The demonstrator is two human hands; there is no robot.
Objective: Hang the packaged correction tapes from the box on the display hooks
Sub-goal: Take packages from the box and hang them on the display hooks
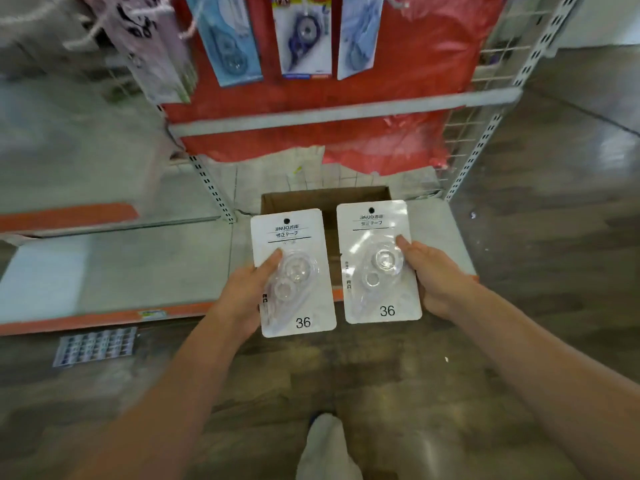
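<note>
I see two packs held side by side above the box, one in each hand. My left hand grips the left pack by its lower left edge, thumb laid across the clear blister; my right hand grips the right pack by its right edge, thumb tip on the blister. Both packs stand with long axis pointing up and away from the hands, each hang hole at the far end, so the holes already lead toward the display.

The hung packs dangle well above and beyond both hands, against the red sheet; their hooks are cut off by the top of the frame, so I cannot tell which one is free. The right pack sits slightly higher, and I judge that hand the nearer to the display. Between hands and display runs a grey crossbar, an edge to clear on the way up. The slotted uprights leave open room between them, as wide as both packs together.
</note>
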